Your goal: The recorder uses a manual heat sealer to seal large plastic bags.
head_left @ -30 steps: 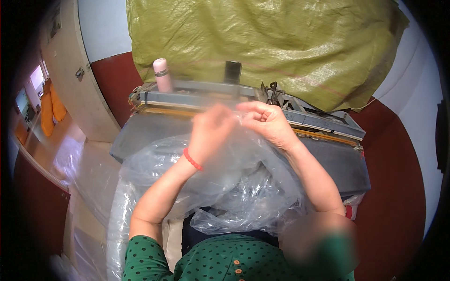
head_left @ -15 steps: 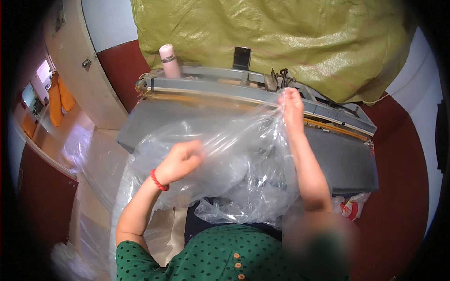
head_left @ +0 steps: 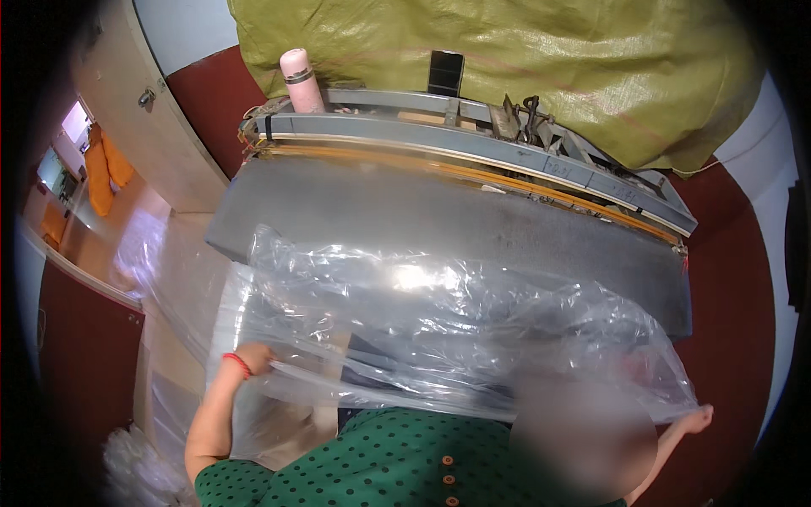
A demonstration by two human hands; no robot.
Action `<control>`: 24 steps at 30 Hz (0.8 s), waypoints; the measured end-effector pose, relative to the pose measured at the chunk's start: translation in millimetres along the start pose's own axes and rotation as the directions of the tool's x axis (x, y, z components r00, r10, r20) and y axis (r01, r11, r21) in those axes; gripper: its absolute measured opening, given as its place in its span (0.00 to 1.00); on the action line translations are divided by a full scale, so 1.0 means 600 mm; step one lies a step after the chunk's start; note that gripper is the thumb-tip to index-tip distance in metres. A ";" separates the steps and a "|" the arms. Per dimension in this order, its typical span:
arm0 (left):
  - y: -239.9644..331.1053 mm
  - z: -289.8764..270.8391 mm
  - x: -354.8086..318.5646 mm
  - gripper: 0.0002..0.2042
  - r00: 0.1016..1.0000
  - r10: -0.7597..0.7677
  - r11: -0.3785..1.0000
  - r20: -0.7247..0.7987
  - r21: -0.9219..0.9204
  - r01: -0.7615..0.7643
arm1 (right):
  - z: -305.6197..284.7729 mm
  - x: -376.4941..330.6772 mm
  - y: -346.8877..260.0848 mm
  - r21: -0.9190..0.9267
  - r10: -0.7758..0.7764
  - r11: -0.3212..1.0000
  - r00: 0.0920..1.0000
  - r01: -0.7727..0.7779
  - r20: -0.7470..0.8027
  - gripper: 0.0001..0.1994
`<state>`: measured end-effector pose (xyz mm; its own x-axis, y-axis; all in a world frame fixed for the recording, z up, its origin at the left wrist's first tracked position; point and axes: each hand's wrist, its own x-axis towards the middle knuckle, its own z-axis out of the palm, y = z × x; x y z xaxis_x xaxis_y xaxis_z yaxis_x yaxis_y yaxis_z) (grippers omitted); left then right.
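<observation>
A large sheet of clear plastic film (head_left: 473, 325) stretches across my front, with its far part lying on the grey worktop (head_left: 372, 198). At the left, my left hand (head_left: 253, 359), below a red cord bracelet, is closed on the film's near edge. Out at the far right, my right hand (head_left: 698, 419) pinches the film's corner with closed fingers. Between the two hands the near edge runs fairly taut, close to my body. A blurred patch covers part of the lower right, hiding some of my right arm.
Behind the worktop runs a long grey metal sealing bar (head_left: 380, 131) with orange strips. A pink flask (head_left: 302, 83) and a dark phone (head_left: 445, 73) stand at its back. More film (head_left: 182, 287) trails down at left, near a door (head_left: 144, 110). A yellow-green tarp (head_left: 507, 42) hangs behind.
My hands have moved far apart and down toward my body, right hand to the far right, left hand to the left. The bunched film is now spread wide, lying lower across the worktop.
</observation>
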<state>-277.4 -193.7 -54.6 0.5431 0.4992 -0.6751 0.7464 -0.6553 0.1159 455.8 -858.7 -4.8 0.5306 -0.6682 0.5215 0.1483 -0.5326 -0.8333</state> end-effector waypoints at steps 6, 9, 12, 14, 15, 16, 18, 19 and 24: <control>-0.231 -0.190 -0.064 0.16 0.826 -0.489 0.847 -0.280 0.075 0.527 | 0.067 0.028 -0.102 0.061 -0.281 0.960 0.932 0.275 0.228 0.15; -0.310 -0.380 -0.146 0.07 0.097 -0.300 0.888 -0.949 -0.241 0.391 | 0.240 -0.053 -0.135 0.266 -0.180 0.963 0.833 0.042 0.522 0.14; -0.085 -0.536 -0.085 0.05 -0.798 0.026 0.896 -0.602 -0.340 0.285 | 0.327 -0.122 -0.154 0.191 -0.191 0.976 0.823 0.102 0.535 0.12; -0.152 -0.515 -0.003 0.08 -0.656 -0.085 0.981 -0.750 -0.178 0.077 | 0.392 -0.153 -0.123 0.231 -0.505 0.863 0.753 0.450 0.421 0.12; -0.133 -0.489 0.076 0.11 -0.345 0.046 0.998 -0.938 0.030 0.052 | 0.400 -0.173 -0.129 0.087 -0.398 0.903 0.747 0.420 0.532 0.14; -0.133 -0.456 0.145 0.15 0.118 -0.364 0.929 -0.924 -0.369 -0.022 | 0.403 -0.201 -0.150 0.081 -0.391 0.907 0.752 0.414 0.531 0.14; -0.175 -0.387 0.234 0.21 0.473 -0.235 0.971 -0.849 -0.224 0.081 | 0.401 -0.235 -0.188 -0.240 -0.305 0.778 0.683 0.580 0.663 0.15; -0.215 -0.349 0.265 0.23 0.503 -0.265 0.964 -0.823 -0.237 0.119 | 0.398 -0.243 -0.197 -0.258 -0.298 0.774 0.692 0.578 0.657 0.15; -0.321 -0.340 0.301 0.25 0.423 -0.394 0.915 -0.816 -0.390 0.100 | 0.392 -0.204 -0.144 -0.455 -0.248 0.679 0.763 0.576 0.597 0.16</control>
<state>-244.5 138.2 -50.1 0.2495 0.9320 0.2629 0.8876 -0.3286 0.3226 574.7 -608.8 -39.8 0.8663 -0.0679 0.4949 0.0265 -0.9831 -0.1813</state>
